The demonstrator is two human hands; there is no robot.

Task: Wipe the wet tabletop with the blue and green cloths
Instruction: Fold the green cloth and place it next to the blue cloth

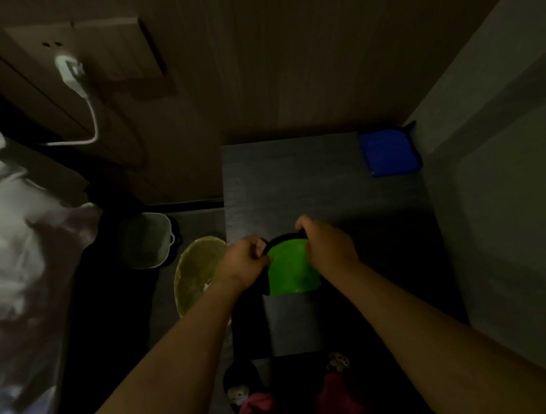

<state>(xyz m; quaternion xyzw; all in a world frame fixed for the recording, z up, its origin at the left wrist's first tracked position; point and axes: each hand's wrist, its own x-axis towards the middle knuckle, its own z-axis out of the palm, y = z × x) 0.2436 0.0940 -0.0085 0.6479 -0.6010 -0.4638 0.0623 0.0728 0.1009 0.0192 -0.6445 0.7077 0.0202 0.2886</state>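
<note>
1. Both hands closed on the green cloth (291, 267). Left hand (246, 261) pinches its left upper edge, fingers curled tight. Right hand (328, 246) grips its right upper edge, knuckles up. The two hands sit close together, with only the cloth's width between them.

2. The green cloth hangs or drapes between and just below the hands, its dark border arching from one grip to the other. Its lower edge lies nearer the person than either hand. Cannot tell whether that edge touches the worktop (307, 321) or is held just clear of it.

3. Deciding relation: the cloth's long axis runs left to right, from hand to hand, across the worktop. Bare dark surface lies beyond the hands and to their right. Judgement: a wiping stroke would need the cloth laid flat and pushed away from the person.

4. Wetness: light too dim; no sheen or water visible on the surface. Not determinable.

5. Blue cloth (390, 152) lies flat at the far right corner of the worktop, well apart from both hands, beyond and to the right. The right hand is the nearer one. Neither hand touches it.

6. Judgement: green cloth is in hand now; blue cloth appears not yet taken up from its corner.
</note>
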